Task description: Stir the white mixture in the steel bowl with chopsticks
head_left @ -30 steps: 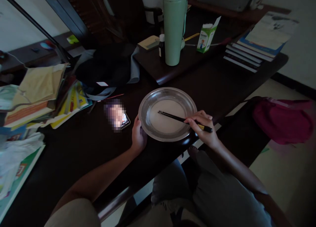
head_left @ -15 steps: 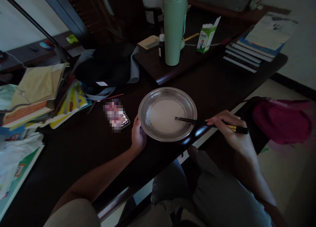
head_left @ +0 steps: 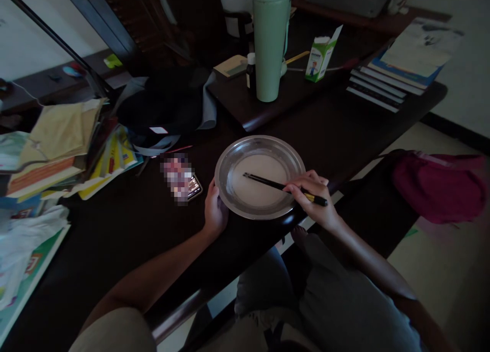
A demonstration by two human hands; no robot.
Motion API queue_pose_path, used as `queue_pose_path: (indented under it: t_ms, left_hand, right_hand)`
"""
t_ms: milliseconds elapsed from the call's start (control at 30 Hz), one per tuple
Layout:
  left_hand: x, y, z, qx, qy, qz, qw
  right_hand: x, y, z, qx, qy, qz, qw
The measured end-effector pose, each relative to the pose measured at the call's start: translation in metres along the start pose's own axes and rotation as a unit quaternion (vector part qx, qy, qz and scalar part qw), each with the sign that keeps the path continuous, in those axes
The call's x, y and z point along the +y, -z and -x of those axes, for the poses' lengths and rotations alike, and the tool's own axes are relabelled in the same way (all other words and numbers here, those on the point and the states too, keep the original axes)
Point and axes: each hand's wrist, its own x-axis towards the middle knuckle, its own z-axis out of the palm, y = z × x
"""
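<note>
A round metal plate [head_left: 229, 160] holding a pale whitish liquid sits near the front edge of a dark wooden table [head_left: 126, 229]. My left hand [head_left: 214, 209] grips the plate's left rim, fingers curled on it. My right hand [head_left: 316, 199] is closed on a pair of black chopsticks [head_left: 268, 182] at the plate's right rim. The chopstick tips reach into the liquid near the plate's middle.
A phone [head_left: 180, 181] lies just left of the plate. Behind stand a green flask [head_left: 271, 43], a small dark bottle [head_left: 250, 71] and an open carton [head_left: 320, 56]. Books [head_left: 398, 69] are stacked at the right, papers and books [head_left: 57, 148] at the left. A dark bag [head_left: 164, 102] lies behind.
My right hand, which had pulled the chopsticks out to the right half a second ago, has moved back left, so the tips are again near the plate's middle. The left hand has not moved.
</note>
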Motion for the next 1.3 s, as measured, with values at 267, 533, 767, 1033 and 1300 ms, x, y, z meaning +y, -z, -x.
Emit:
queue_pose_path:
  t_ms: [267,533,767,1033,1300]
  left_hand:
    - [0.005,0.004,0.001,0.006,0.003,-0.006,1.000]
    - [-0.004,0.006,-0.004,-0.004,0.002,-0.005,1.000]
    - [0.002,0.005,-0.002,-0.010,0.003,0.000,1.000]
    - [0.004,0.000,0.002,-0.005,-0.007,-0.009,1.000]
    - [0.005,0.004,0.002,0.000,0.004,-0.006,1.000]
  right_hand:
    - [-0.001,0.023,-0.001,0.089,-0.044,0.077,0.992]
    - [-0.006,0.059,0.010,0.069,-0.062,0.007,0.996]
    - [-0.022,0.057,0.009,-0.024,-0.066,-0.041,0.997]
    - [-0.010,0.010,0.001,-0.002,-0.028,-0.034,0.999]
    - [-0.007,0.026,-0.001,0.082,-0.051,0.067,0.993]
